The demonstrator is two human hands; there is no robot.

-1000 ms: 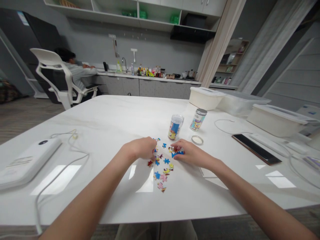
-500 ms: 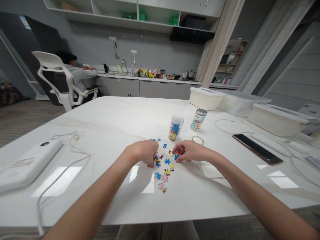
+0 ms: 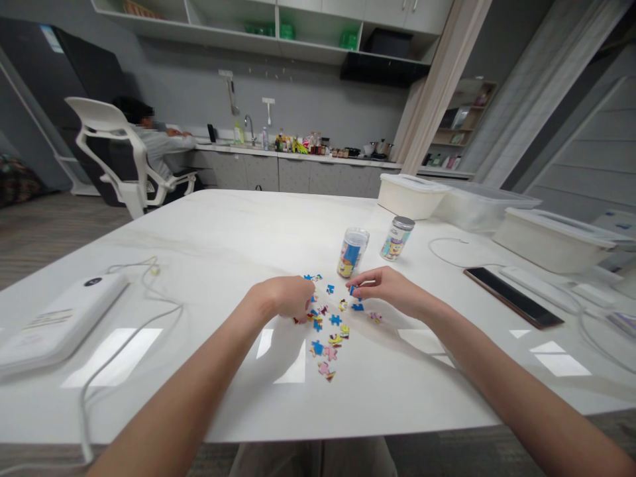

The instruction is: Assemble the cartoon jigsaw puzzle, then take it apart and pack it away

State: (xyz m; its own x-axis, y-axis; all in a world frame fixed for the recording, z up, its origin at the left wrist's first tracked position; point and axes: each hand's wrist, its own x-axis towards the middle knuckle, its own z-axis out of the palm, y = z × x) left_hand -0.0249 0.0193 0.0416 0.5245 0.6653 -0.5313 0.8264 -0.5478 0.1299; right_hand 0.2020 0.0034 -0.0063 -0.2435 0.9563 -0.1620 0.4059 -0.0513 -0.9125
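Several jigsaw puzzle pieces (image 3: pixel 335 319), blue, yellow and pink, lie loose on the white table (image 3: pixel 238 232). At the left of the pile, my left hand (image 3: pixel 292 296) is curled down with its fingertips mostly hidden; what they hold, if anything, does not show. Over on the right, my right hand (image 3: pixel 385 288) pinches a blue puzzle piece (image 3: pixel 352 290) between thumb and fingers, a little above the pile. Just behind it stands a clear-topped puzzle jar (image 3: pixel 353 253) with a cartoon print. A second jar (image 3: pixel 398 238) with a silver lid stands farther right.
A white device (image 3: pixel 64 318) with a cable lies at the left. To the right are a dark phone (image 3: pixel 511 297) and lidded plastic bins (image 3: pixel 412 195). Past the table, a person (image 3: pixel 159 146) sits on a white chair (image 3: pixel 99 119) by the kitchen counter.
My right hand has lifted slightly away from the tabletop pieces with a blue puzzle piece in its pinch, uncovering pieces below it. My left hand stays at the pile's left, its fingers more hidden.
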